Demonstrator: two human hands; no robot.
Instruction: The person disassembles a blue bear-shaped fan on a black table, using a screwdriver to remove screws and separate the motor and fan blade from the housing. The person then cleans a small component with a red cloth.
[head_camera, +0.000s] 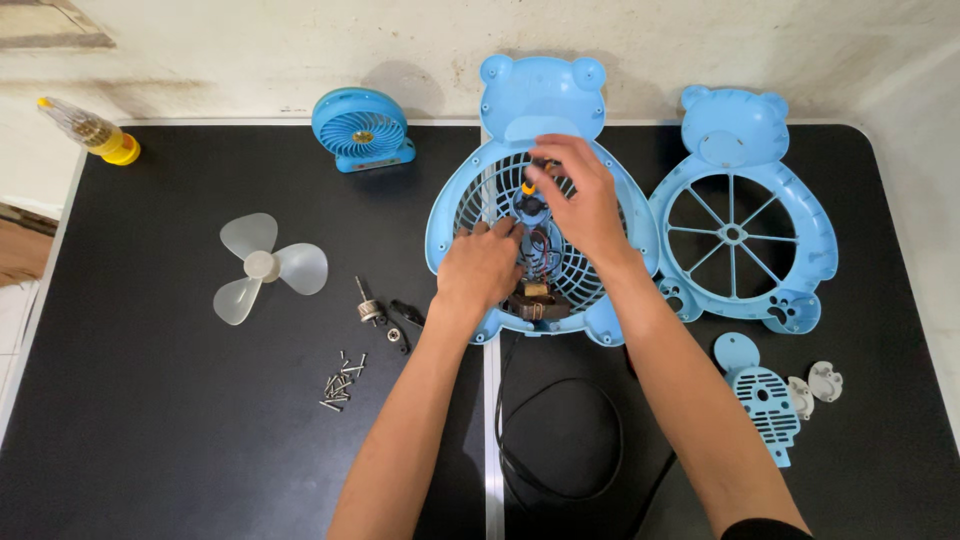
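Head view: both hands work inside a blue bear-shaped fan shell (455, 215) lying flat at the middle of the desk's (150, 450) far edge. The left hand (482, 265) rests on the shell's grille with fingers curled down among dark wires (540, 248); whether it grips one is hard to tell. The right hand (580, 200) pinches a small yellow-tipped part (528, 186) between thumb and fingers above the grille. A brown motor block (536, 298) sits at the shell's near rim. Just to the right lies the matching front shell (740, 230) with open spokes. A white three-blade propeller (265, 265) lies left of centre, with loose screws (342, 385) nearer. A small round blue fan (360, 128) stands at the far edge, and a yellow-capped bottle (90, 130) lies at the far left corner.
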